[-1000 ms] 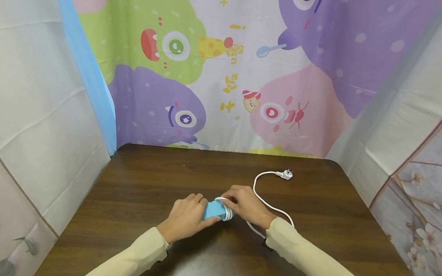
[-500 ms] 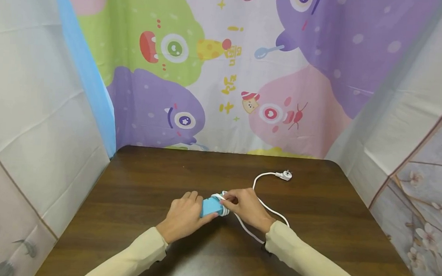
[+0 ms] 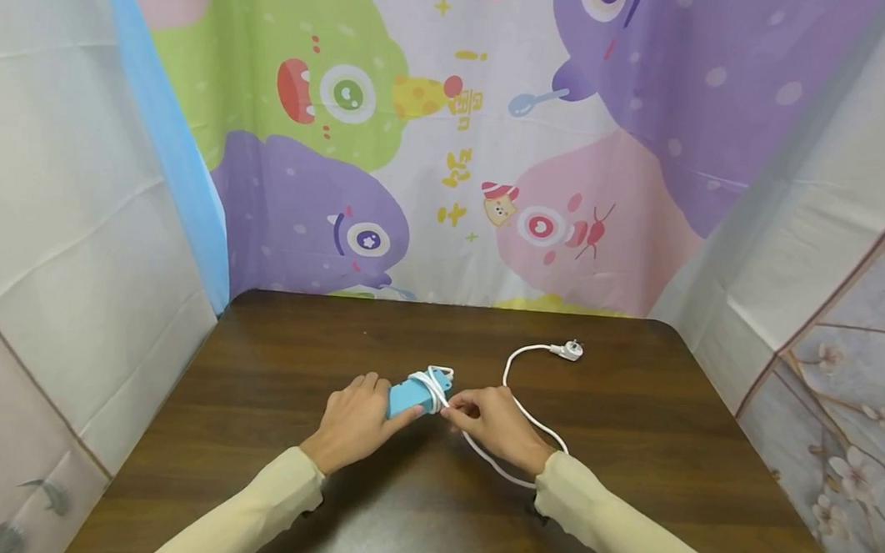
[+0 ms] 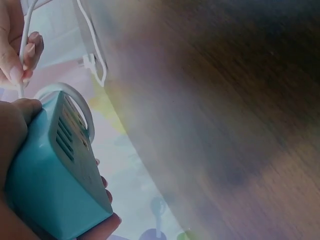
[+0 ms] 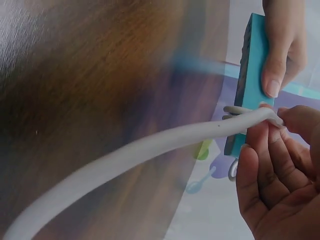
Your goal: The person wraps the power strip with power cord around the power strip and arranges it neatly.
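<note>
Left fingers (image 3: 368, 383) grip one blue block (image 3: 409, 397); right fingers (image 5: 274, 172) pinch one white cord (image 5: 150, 144) with one plug (image 3: 571, 350).

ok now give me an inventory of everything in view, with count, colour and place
power strip: 1, blue, in the left hand
cord: 1, white, wound around the power strip, then running past the right hand to the plug
plug: 1, white, on the table, far right
table: 1, dark brown, under the hands
backdrop: 1, multicoloured cartoon print, behind the table
blue strip: 1, light blue, backdrop's left edge
side hangings: one each side, pale with plant prints
sleeves: 2, cream, on both arms
left hand: 1, bare, gripping the power strip
right hand: 1, bare, pinching the cord
</note>
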A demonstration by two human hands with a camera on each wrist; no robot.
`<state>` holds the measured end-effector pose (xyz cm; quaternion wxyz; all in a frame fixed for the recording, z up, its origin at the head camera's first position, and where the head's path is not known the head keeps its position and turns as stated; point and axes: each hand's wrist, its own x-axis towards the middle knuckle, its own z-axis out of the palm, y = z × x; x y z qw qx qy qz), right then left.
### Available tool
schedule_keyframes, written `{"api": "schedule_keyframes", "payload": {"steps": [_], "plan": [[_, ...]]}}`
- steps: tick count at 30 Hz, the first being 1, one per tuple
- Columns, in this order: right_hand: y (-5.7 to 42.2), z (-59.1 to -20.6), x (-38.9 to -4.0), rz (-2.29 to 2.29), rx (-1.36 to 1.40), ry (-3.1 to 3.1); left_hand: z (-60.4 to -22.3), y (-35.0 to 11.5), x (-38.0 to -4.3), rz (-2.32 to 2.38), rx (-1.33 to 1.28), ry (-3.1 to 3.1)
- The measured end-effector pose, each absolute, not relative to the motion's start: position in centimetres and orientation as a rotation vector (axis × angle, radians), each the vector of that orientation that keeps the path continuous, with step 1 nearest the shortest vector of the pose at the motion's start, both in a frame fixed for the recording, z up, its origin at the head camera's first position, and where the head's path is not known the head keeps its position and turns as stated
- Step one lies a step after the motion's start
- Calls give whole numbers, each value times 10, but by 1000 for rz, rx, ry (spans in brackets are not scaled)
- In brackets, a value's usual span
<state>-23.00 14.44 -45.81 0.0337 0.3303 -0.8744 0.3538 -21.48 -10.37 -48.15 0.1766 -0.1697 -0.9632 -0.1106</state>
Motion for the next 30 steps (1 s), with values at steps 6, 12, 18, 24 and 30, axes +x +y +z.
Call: {"api": "schedule_keyframes", "payload": {"steps": [6,12,18,24,30], "plan": [[142,-460,-228,1081,1007,-2700,-478,-103,-213,-378,-464,-2743],[141,-463,-226,1088,1009,-2707,-474,-103,-211,-410,-488,-2699],[140,-466,-224,1113,1091,-2705,-474,-102,-211,-452,-481,-2719],[138,-471,-222,1119,1139,-2706,-476,-102,-209,-520,-471,-2742],[139,-473,-222,1105,1108,-2703,-475,-104,-209,-609,-448,-2780]]}}
